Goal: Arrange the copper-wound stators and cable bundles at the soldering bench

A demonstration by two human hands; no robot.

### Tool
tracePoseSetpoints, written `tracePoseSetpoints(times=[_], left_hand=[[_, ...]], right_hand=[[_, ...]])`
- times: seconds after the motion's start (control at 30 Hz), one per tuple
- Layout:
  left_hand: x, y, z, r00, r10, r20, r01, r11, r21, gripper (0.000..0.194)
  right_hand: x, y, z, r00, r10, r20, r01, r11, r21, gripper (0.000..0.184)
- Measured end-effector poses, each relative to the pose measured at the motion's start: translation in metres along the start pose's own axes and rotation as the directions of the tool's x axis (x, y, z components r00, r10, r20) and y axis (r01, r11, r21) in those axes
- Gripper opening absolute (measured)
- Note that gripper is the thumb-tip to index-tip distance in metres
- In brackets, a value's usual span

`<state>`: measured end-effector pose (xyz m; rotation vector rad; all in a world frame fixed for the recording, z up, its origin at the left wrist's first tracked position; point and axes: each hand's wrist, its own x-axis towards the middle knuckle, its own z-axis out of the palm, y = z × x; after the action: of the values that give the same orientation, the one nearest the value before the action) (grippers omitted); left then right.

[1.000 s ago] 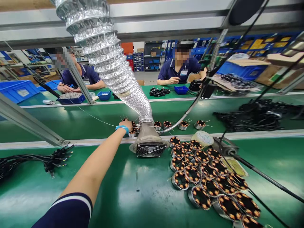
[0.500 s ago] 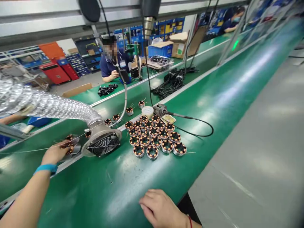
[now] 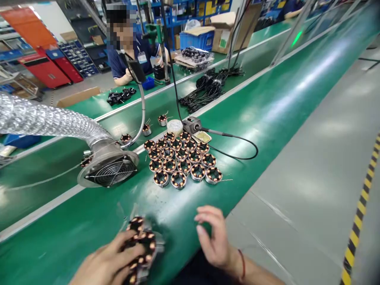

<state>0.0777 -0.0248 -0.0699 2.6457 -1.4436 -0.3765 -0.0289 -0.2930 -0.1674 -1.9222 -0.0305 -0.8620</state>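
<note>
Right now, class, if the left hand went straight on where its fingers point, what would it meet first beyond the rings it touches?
Probably the right hand, across green bench past the copper-wound rings at the left hand, though heights are unclear.

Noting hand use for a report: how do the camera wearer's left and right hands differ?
The left hand grips copper-wound rings; the right hand holds nothing visible. The left hand's fingers lie over the rings; the right hand's curl loosely, apart from them. Both hands are bare.
</note>
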Motion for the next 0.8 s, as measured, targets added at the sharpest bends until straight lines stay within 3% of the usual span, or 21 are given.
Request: tracePoseSetpoints(times=[0.07, 0.13, 0.23, 0.3, 0.4, 0.5, 0.57, 0.63, 0.73, 0.8], left_hand=[[0.042, 0.04, -0.001, 0.991, 0.067, 0.119, -0.07, 0.997, 0.022, 0.032], [0.081, 0.07, 0.002, 0.977, 0.141, 0.161, -0.151, 0.987, 0.054, 0.025], [0.131, 0.096, 0.01, 0.955, 0.272, 0.122, -0.286, 0.95, 0.124, 0.02], [0.159, 0.104, 0.011, 0.951, 0.304, 0.058, -0.309, 0.933, 0.185, 0.022], [0.193, 0.105, 0.008, 0.952, 0.306, -0.013, -0.294, 0.924, 0.245, 0.02], [0.215, 0.104, 0.003, 0.957, 0.28, -0.069, -0.256, 0.934, 0.248, 0.021], [0.225, 0.104, 0.003, 0.965, 0.243, -0.097, -0.215, 0.949, 0.231, 0.022], [0.235, 0.105, 0.005, 0.973, 0.192, -0.124, -0.164, 0.964, 0.21, 0.022], [0.248, 0.11, 0.011, 0.979, 0.101, -0.174, -0.072, 0.984, 0.166, 0.022], [0.254, 0.113, 0.009, 0.979, 0.034, -0.2, -0.01, 0.993, 0.119, 0.023]], right_hand=[[0.004, 0.012, -0.026, 0.97, 0.135, -0.201, -0.151, 0.987, -0.063, 0.037], [0.008, 0.023, -0.053, 0.894, 0.271, -0.356, -0.313, 0.947, -0.065, 0.039], [0.006, 0.031, -0.082, 0.785, 0.403, -0.471, -0.451, 0.893, 0.012, 0.037], [-0.001, 0.029, -0.088, 0.761, 0.414, -0.5, -0.458, 0.888, 0.038, 0.038], [-0.013, 0.025, -0.077, 0.843, 0.346, -0.412, -0.423, 0.899, -0.11, 0.048], [-0.015, 0.029, -0.056, 0.938, 0.292, -0.188, -0.344, 0.85, -0.399, 0.061], [-0.008, 0.037, -0.043, 0.957, 0.276, -0.085, -0.274, 0.772, -0.573, 0.069], [0.005, 0.05, -0.036, 0.965, 0.254, -0.067, -0.229, 0.687, -0.69, 0.075], [0.028, 0.071, -0.039, 0.975, 0.213, -0.064, -0.183, 0.602, -0.777, 0.084], [0.043, 0.084, -0.048, 0.976, 0.217, 0.0, -0.132, 0.593, -0.794, 0.085]])
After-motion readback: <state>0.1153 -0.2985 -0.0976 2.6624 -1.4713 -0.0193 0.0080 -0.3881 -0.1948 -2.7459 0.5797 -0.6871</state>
